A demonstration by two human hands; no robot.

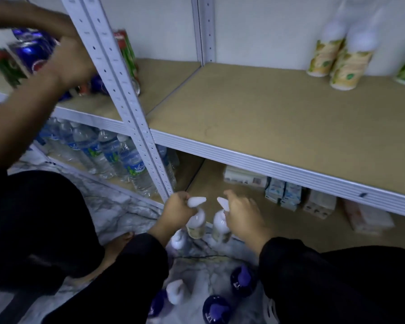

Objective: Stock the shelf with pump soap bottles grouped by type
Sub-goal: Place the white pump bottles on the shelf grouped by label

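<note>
1. Gripping one white pump bottle (196, 224) by the neck in the left hand (177, 210), fingers curled round it just under the pump head, down at about 6 o'clock of the view.
2. Gripping a second white pump bottle (221, 226) in the right hand (241, 216), fingers wrapped over its pump neck; both bottles standing upright, side by side, on the marble floor (117, 206) just in front of the lower shelf.
3. Lifting straight up by the necks, judging from the grip, and keeping both bottles vertical so the pumps are not twisting loose.
4. Aiming for the middle shelf board (255, 118), toward 1 o'clock, where matching cream-labelled pump bottles (337, 59) are already standing at the back; setting the new pair just beside them, keeping the type together.
5. Clearing the white shelf lip (267, 160) on the way up, since the hands are starting below it.
6. Leaving for later: dark purple pump bottles (242, 280) and another white pump bottle (174, 292) waiting on the floor at 6 o'clock, between the knees.
7. Minding a second person's arm (63, 66) reaching in at 10 o'clock among cans, blurred; water bottles (117, 155) at 9 o'clock and small cartons (283, 191) on the lower shelf, well apart from the target spot.
</note>
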